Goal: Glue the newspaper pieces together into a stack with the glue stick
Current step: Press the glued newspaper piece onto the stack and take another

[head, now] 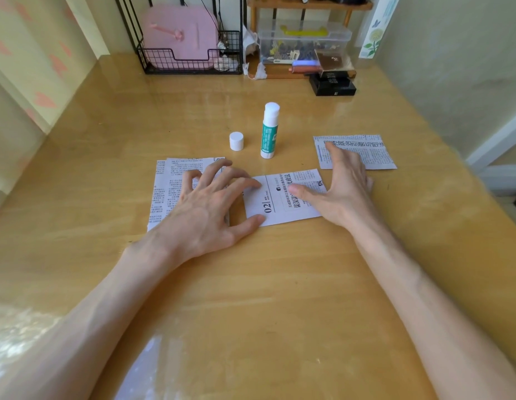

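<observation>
On the table (pixel 279 284), centre piece (pixel 282 203): lies flat and print up, between the left pile (pixel 167 192) and the right piece (pixel 372 151), touched from both sides.
Left pile: shows at least two newspaper pieces overlapped, edges slightly off; glued or merely laid together, cannot tell.
Right piece: lies alone, well apart from the pile, its near-left corner under the right hand (pixel 347 186).
Glue stick (pixel 269 134): stands upright and uncapped just behind the centre piece, touched by neither hand.
Cap (pixel 236 141): stands just left of the glue stick, apart from it.
Left hand (pixel 204 209): rests over the pile's right edge, fingers spread and arched, tips pressing on the pile and on the centre piece's left edge, thumb at its near-left corner; pinches nothing.
Right hand: lies flat, fingers held together and reaching onto the right piece, thumb stretched out onto the centre piece.
Done, by judgement: glue stick opened, a stack probably begun at the left.
Remaining, by judgement: at least the centre and right pieces to coat and press onto the pile; no glue sheen readable on either.
Stage: likely early to middle, probably squaring up the centre piece for gluing or joining.
</observation>
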